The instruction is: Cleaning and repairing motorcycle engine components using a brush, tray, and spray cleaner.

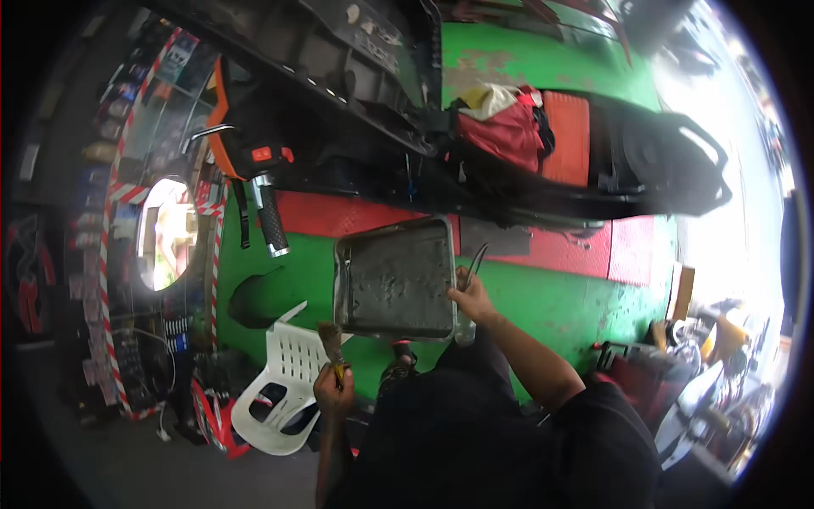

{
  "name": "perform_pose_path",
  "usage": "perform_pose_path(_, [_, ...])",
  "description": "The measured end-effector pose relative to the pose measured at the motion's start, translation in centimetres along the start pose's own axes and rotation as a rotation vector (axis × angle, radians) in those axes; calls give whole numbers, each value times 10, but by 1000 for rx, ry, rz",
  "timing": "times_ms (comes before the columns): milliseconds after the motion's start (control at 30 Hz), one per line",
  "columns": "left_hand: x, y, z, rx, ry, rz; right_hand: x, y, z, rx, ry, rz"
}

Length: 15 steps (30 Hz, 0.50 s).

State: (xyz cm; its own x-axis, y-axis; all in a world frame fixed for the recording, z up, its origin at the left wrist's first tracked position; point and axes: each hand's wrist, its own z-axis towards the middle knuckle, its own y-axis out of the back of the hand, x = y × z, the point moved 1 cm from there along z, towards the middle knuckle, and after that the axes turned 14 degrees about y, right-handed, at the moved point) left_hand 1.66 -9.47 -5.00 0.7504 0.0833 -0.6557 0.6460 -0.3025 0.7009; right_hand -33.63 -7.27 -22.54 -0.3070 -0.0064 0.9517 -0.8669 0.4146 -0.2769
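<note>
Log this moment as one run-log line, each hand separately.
left hand: holds brush | right hand: grips dark tray at right edge | around: white chair, scooter, green floor

Dark scooter (339, 170) spans upper middle, handlebar grip (270, 216) black with silver end, red switches (264, 154) above it; red cloth (509, 140) and cream cloth (489, 102) heaped on scooter, next to orange-red panel (566, 136); red plate (632, 246) below, on green floor (288, 297). White plastic chair (292, 360) lower left, slotted back; oval mirror (167, 233) left, glaring bright; red-and-white striped edging (105, 297) along shelves (165, 136) of small goods; blurred clutter (721, 365) far right, upright brown board (681, 293) near it.
</note>
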Motion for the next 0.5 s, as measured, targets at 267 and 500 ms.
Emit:
perform_pose_path(267, [52, 15, 79, 249, -375, 197, -17, -22, -134, -583, 22, -44])
perform_pose_path(500, [43, -52, 82, 464, -414, 203, -130, 25, -219, -1045, 99, 64])
